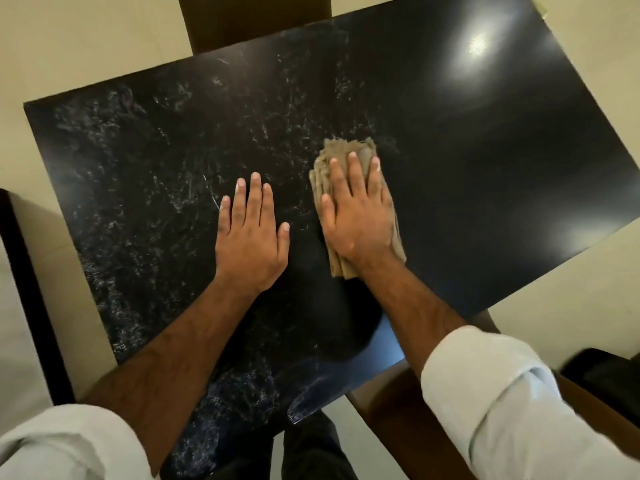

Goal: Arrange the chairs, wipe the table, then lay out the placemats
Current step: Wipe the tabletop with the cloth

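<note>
Table (485, 168): glossy black top; pale streaks over its left half, a bright light reflection on the right half.
Right hand (356, 220): flat with straight fingers, pressing a folded tan cloth (346, 147) near the table's middle.
Left hand (249, 244): flat on the bare top with fingers straight, just beside the cloth and apart from it.
Sleeves (485, 382): pale, rolled up both forearms.
Chair (249, 26): dark back at the far edge.

Lighting: dim, warm, from overhead.
Glare: bright blotch on the glossy black desk (485, 133) near its far right corner, with a fainter sheen at the right edge.
Shadow: dark rounded patch between the forearms.
Blur: right sleeve (502, 393) and lower corners soft.
Edges: wide-angle bowing.
</note>
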Tool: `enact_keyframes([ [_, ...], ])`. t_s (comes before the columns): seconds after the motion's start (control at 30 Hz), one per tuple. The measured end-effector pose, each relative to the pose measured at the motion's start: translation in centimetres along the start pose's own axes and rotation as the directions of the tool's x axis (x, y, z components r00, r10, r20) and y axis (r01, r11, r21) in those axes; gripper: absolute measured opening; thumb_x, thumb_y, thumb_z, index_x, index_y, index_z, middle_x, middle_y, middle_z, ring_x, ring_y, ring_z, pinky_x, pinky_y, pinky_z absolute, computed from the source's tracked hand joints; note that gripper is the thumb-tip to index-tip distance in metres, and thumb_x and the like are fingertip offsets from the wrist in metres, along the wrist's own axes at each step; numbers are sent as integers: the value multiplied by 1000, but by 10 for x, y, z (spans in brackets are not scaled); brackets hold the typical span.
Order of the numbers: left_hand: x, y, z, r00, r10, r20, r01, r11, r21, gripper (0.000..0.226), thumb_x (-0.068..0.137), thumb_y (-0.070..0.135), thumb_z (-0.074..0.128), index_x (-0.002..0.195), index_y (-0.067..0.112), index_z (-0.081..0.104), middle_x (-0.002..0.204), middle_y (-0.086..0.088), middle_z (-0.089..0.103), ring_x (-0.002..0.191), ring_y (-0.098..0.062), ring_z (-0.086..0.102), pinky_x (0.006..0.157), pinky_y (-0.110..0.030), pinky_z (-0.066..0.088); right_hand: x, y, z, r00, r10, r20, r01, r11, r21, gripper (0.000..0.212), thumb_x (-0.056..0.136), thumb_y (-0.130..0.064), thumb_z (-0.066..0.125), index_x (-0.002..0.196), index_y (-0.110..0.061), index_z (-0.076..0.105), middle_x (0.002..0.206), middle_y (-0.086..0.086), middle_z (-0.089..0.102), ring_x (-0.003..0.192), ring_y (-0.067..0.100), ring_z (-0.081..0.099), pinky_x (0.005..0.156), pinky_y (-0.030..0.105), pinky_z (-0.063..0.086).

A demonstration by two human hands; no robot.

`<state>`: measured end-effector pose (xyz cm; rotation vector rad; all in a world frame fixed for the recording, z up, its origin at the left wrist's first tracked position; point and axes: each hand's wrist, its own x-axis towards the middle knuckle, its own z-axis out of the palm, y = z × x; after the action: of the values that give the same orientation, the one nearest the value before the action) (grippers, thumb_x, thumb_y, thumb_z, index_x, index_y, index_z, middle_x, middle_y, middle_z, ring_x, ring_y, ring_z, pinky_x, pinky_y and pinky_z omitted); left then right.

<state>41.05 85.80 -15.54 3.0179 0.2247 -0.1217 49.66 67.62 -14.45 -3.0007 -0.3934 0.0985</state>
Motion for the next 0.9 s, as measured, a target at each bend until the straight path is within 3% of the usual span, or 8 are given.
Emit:
enact_keyframes([
  [0.1, 23, 14, -1, 1000, 28, -10, -28, 1000, 5, 75, 114, 48, 21, 176, 6, 13, 186, -13, 1, 173, -32, 1, 139, -56, 8, -30, 13, -2, 996, -88, 32, 88, 996, -4, 72, 114, -56, 33, 179, -31, 17, 187, 3, 11, 173, 37, 2, 136, 56, 25],
  [0.2, 36, 20, 1, 1000, -6, -4, 6, 1000, -4, 76, 114, 49, 19, 176, 7, 9, 186, -12, -1, 173, -30, -1, 139, -55, 9, -33, 50, -4, 1000, 16, 19, -16, 1000, -25, 72, 113, -56, 35, 179, -30, 19, 187, 4, 12, 173, 37, 2, 135, 55, 25],
  [0.33, 37, 21, 3, 1000, -20, 5, 20, 1000, 9, 76, 114, 49, 16, 176, 8, 5, 186, -10, -6, 173, -29, -6, 139, -55, 8, 38, 79, -6, 992, 128, -20, -128, 992, -15, 71, 113, -54, 35, 178, -27, 23, 185, 10, 20, 172, 43, 9, 135, 59, 25],
  [0.5, 37, 21, 5, 1000, -28, 0, 28, 999, 19, 75, 115, 49, 19, 177, 8, 6, 186, -9, -6, 173, -27, -6, 139, -55, 9, 110, 39, -4, 999, 29, -37, -28, 999, 15, 71, 111, -55, 32, 177, -28, 27, 184, 10, 23, 171, 45, 13, 134, 62, 27],
  [0.7, 38, 19, 5, 1000, -19, 21, 18, 999, 26, 75, 115, 49, 18, 177, 8, 5, 186, -9, -8, 172, -27, -8, 139, -55, 11, 54, 26, -6, 989, -147, 14, 147, 989, -8, 71, 113, -55, 30, 179, -31, 17, 187, 4, 11, 173, 36, 3, 136, 55, 25],
  [0.9, 42, 18, 5, 999, -25, 41, 25, 1000, 17, 76, 114, 49, 18, 177, 8, 5, 186, -9, -8, 173, -28, -7, 139, -56, 11, 84, 67, -7, 999, 50, -19, -50, 999, -15, 71, 113, -54, 32, 178, -27, 23, 186, 7, 18, 173, 39, 8, 136, 57, 25],
])
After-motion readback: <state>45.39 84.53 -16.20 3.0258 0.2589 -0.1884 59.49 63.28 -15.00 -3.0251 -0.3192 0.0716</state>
